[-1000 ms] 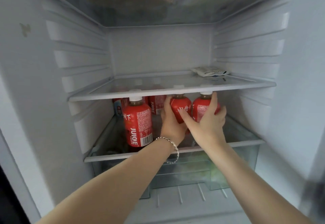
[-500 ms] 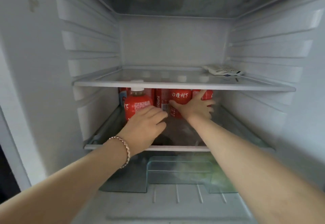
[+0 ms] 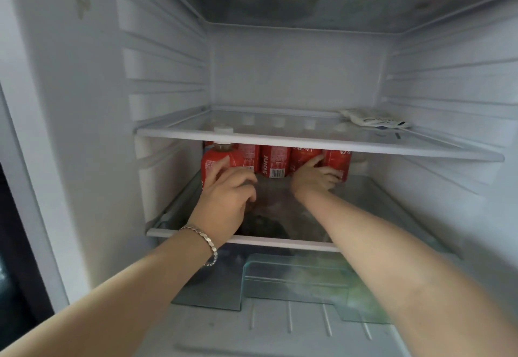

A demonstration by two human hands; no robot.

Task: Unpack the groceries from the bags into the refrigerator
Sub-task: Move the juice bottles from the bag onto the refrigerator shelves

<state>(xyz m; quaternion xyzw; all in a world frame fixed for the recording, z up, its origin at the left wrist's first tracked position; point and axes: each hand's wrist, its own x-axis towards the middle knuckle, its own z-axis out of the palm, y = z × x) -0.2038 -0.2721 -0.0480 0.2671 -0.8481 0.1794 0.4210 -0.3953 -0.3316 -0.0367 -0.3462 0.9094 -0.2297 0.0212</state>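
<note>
"JUICE" runs vertically down one red bottle [image 3: 275, 161].

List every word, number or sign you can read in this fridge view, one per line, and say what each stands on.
"JUICE": runs vertically in white on the red label of the middle juice bottle, beside a barcode.
Barcode digits on that bottle: too small to read.
White characters on the right-hand juice bottles behind the right hand: cut off and blurred, unreadable.
Fine print on the front left bottle at the left hand: unreadable.
Print on the white packet on the upper shelf: unreadable.
</note>
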